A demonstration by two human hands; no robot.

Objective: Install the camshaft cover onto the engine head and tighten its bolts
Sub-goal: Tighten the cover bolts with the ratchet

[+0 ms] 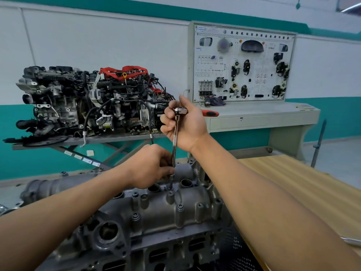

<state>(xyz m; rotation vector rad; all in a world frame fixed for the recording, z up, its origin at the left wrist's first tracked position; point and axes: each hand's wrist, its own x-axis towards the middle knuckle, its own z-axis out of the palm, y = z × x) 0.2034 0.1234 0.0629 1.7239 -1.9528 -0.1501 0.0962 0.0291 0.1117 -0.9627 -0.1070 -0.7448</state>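
Cover [175, 208] sits on head [156, 251]; right hand [185, 124] grips ratchet [180, 110], left hand [150, 167] pinches extension [175, 141] just above a bolt [170, 192]; risk: the tall extension tilts, so the socket slips or cross-threads.

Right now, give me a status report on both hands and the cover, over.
Right hand grips ratchet head. Left hand pinches extension low, tip down on camshaft cover. Nothing seen blocking the tool.
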